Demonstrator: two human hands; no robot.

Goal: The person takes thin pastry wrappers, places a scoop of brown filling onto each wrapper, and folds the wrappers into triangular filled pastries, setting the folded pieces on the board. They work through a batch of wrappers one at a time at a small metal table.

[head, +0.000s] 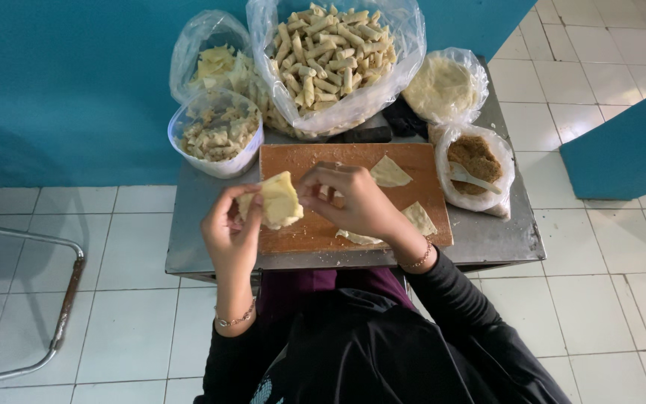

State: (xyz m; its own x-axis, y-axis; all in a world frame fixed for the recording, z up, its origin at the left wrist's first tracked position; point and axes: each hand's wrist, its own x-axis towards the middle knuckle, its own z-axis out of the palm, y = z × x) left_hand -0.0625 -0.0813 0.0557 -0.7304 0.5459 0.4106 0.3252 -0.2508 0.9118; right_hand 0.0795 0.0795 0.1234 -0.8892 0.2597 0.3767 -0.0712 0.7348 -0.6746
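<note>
Head view: my left hand fingers grip a thin, floppy pastry sheet by its edge; right hand fingers pinch its near corner; it looks easily torn.

Black long sleeves covered both arms; a thin chain bracelet circled the left wrist, a beaded bracelet the right, maroon cloth showing between.

Single head-worn view, looking steeply down.
The camera sits above the seated person, close over the small metal counter, facing the blue wall and tiled floor.
</note>
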